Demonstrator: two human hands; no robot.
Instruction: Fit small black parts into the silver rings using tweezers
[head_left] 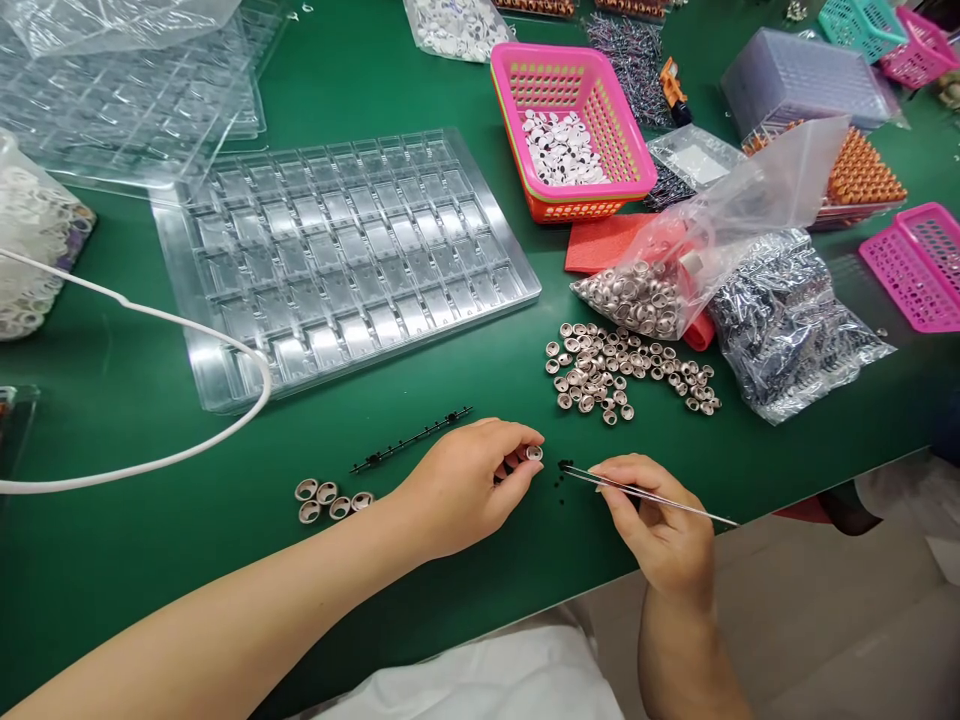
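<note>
Between the thumb and index finger of my left hand [472,485] is a small silver metal ring cap [534,454]. My right hand [664,520] is closed around metal tweezers [652,494], whose tips touch a little cluster of tiny black parts [566,466] on the table. A few black specks lie just below that cluster. Left of my left hand, several silver caps [327,492] are grouped beside my forearm. A thin black strip with small nubs [411,441] lies behind them. Beyond my hands a loose pile of silver caps [592,370] is spread out.
A clear plastic tray [495,230] lies at the back left, near a white cable [225,430]. A pink basket [645,180] holds white discs. Beside the pile sit a bag of silver caps [645,300] and a bag of dark parts [795,320]. The green table's front edge runs below my hands.
</note>
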